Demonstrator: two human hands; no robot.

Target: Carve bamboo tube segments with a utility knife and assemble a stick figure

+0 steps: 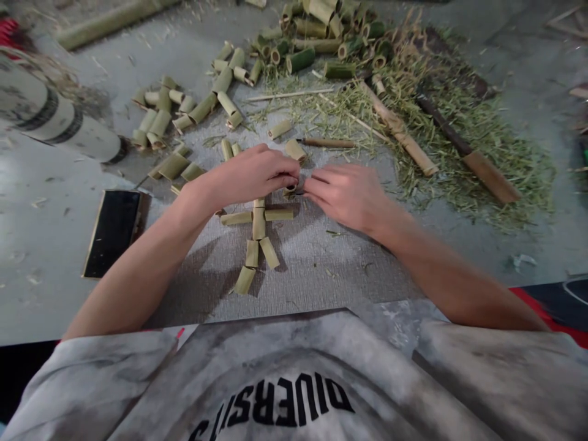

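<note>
My left hand (257, 174) is closed, its thumb and fingertips pinching a short bamboo piece (289, 191) whose cut end faces me. Just right of it, my right hand (342, 193) is closed too, fingers pressed together near that piece. A thin dark sliver shows at its fingertips, too small to name. Below my left hand, cut bamboo pieces (258, 223) lie in a figure-like layout with arms and legs. Beyond my fingers are a loose bamboo piece (294, 150) and a slim tool with a wooden handle (328, 143).
Bamboo figures (202, 110) lie at the upper left, with cut tubes (321, 43) heaped behind. Green shavings (482, 153) spread on the right around a wooden-handled knife (491, 177) and a bamboo stick (399, 128). A phone (113, 233) and a patterned white cylinder (68, 116) are left.
</note>
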